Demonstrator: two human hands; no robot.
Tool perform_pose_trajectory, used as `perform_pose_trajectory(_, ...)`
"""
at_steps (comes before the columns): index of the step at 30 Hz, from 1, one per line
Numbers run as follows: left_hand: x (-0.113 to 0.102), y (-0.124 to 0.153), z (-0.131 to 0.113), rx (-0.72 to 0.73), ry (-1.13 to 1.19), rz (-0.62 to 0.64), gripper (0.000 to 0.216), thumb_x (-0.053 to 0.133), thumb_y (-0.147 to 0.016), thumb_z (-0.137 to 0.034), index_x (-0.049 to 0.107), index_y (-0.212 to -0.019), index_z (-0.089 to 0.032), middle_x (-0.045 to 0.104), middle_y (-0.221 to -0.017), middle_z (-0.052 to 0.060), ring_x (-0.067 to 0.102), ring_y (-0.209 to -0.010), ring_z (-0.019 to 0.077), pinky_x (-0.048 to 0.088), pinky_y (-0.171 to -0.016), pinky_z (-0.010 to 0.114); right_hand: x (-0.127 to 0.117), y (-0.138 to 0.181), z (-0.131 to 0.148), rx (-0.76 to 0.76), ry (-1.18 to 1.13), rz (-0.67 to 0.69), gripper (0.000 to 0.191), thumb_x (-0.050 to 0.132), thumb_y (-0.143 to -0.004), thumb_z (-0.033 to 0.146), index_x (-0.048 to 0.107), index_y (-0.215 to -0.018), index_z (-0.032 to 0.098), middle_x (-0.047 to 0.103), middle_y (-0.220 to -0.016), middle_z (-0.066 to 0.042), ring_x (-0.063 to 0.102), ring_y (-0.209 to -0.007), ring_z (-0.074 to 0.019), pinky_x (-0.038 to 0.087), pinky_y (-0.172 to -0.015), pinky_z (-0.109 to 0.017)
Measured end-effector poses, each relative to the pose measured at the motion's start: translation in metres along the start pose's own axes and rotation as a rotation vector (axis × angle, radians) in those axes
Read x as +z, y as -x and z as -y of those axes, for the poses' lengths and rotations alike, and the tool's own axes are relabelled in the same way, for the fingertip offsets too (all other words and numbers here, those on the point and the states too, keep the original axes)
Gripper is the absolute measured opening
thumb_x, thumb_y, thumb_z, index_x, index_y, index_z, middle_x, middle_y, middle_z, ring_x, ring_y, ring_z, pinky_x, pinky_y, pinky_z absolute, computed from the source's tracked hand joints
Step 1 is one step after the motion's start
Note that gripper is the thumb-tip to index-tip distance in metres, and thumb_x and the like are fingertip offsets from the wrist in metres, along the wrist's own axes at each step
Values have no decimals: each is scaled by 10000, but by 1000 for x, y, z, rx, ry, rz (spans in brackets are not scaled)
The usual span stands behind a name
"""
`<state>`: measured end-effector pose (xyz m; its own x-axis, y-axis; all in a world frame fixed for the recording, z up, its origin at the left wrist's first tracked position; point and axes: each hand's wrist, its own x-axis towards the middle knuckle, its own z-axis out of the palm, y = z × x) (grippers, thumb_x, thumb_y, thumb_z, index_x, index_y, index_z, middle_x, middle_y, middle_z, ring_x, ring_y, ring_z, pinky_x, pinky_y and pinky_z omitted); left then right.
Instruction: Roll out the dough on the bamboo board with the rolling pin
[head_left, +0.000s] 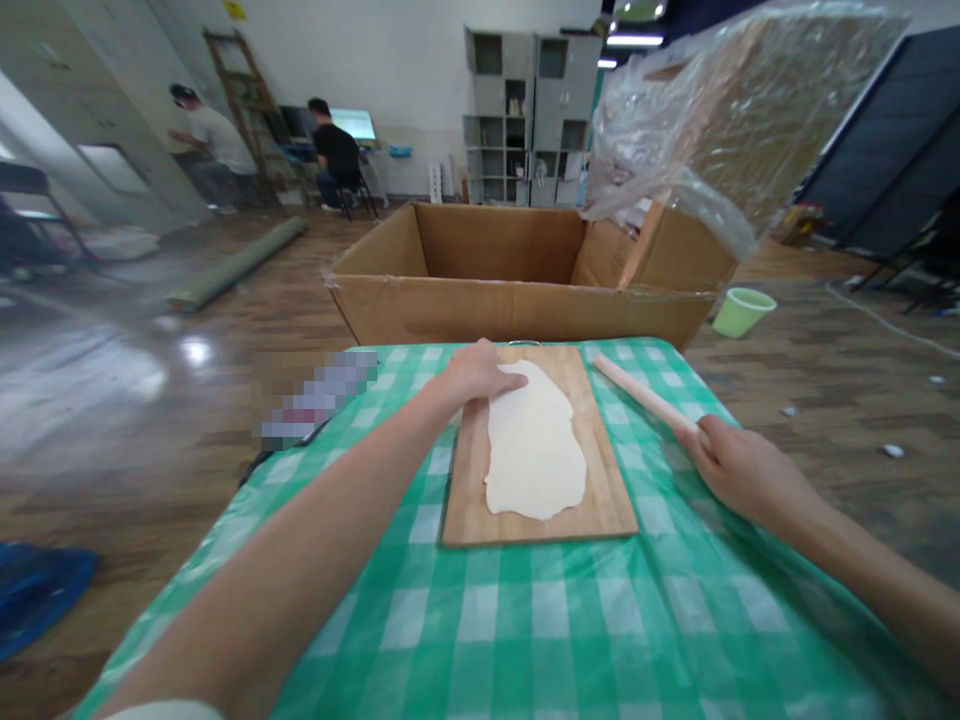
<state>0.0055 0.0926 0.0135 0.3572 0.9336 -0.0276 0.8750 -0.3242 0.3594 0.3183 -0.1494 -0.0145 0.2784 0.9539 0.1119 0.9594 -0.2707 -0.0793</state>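
Observation:
A flat, irregular sheet of pale dough (535,450) lies on a wooden cutting board (607,505). My left hand (478,372) is at the board's far left corner, its thumb stretched over the dough's upper left edge. It looks closed on the board's edge there, though its other fingers are mostly hidden. Right of the board, my right hand (731,462) is wrapped round the near end of a wooden rolling pin (641,393). The pin slants away from me over the tablecloth, apart from the dough.
A green checked tablecloth (480,620) covers the table. A blurred-out object (319,400) lies at its left edge. Beyond stands a large open cardboard box (517,305) with plastic wrap. On the floor are a green bucket (742,312) and a roll (240,265). Two people are in the background.

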Motion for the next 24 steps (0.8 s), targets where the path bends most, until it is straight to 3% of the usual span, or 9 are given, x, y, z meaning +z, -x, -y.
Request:
perform_pose_trajectory(3, -4, -4, 2, 44, 17, 65, 515, 785, -670, -703, 702, -801, -212, 733, -771, 85, 709, -833, 293, 443, -669, 306, -3, 0, 10, -24, 3, 49, 433, 373, -1039, 557, 494, -739, 269, 683, -732, -107, 616, -622, -262, 248, -555, -355)
perform_pose_trajectory(6, -9, -6, 3, 76, 79, 95, 451, 837, -631, -637, 699, -721, -218, 695, -682, 47, 699, -768, 267, 436, -644, 294, -9, -1, 20, -99, -15, 131, 453, 430, -1023, 567, 534, -701, 266, 676, -693, -83, 605, -604, -242, 273, -555, -354)
perform_pose_trajectory(9, -9, -4, 1, 102, 106, 99, 384, 850, -670, -540, 725, -811, -206, 755, -832, 74, 715, -846, 287, 476, -697, 311, -21, -9, 33, -144, -30, 170, 509, 450, -1009, 623, 557, -660, 269, 654, -626, -64, 584, -571, -230, 298, -552, -354)
perform_pose_trajectory(13, -3, 0, -3, 197, 138, -2, 419, 837, -716, -359, 725, -1085, -193, 761, -1171, 116, 708, -1037, 309, 525, -850, 345, -31, -47, 58, -223, -147, 29, 458, 488, -991, 624, 624, -759, 254, 699, -700, -70, 630, -647, -242, 364, -577, -353)
perform_pose_trajectory(15, 0, 1, -3, 233, 206, -49, 466, 841, -705, -329, 726, -1136, -194, 753, -1209, 108, 699, -1068, 304, 532, -872, 343, -27, -75, 78, -295, -325, -24, 348, 550, -973, 553, 659, -886, 234, 747, -828, -77, 676, -747, -247, 445, -644, -355)
perform_pose_trajectory(17, 0, 1, 0, 274, 311, -29, 378, 826, -711, -335, 760, -1052, -185, 773, -1093, 83, 706, -981, 281, 531, -789, 322, -17, -102, 104, -301, -610, -48, 297, 643, -924, 499, 669, -1021, 219, 777, -971, -82, 714, -860, -247, 525, -740, -363)
perform_pose_trajectory(20, -1, 3, 5, 338, 548, 31, 247, 776, -763, -384, 778, -885, -169, 747, -839, 37, 667, -760, 205, 462, -629, 277, 4, -131, 141, -267, -1074, 135, 445, 737, -875, 492, 641, -1210, 215, 790, -1095, -96, 739, -929, -240, 587, -792, -376)
perform_pose_trajectory(24, -2, 4, 6, 341, 815, 23, 328, 792, -781, -468, 793, -882, -157, 744, -810, 35, 614, -678, 148, 429, -591, 254, 20, -139, 164, -239, -1384, 305, 515, 850, -776, 580, 715, -1122, 223, 801, -1084, -79, 751, -900, -234, 605, -746, -334)
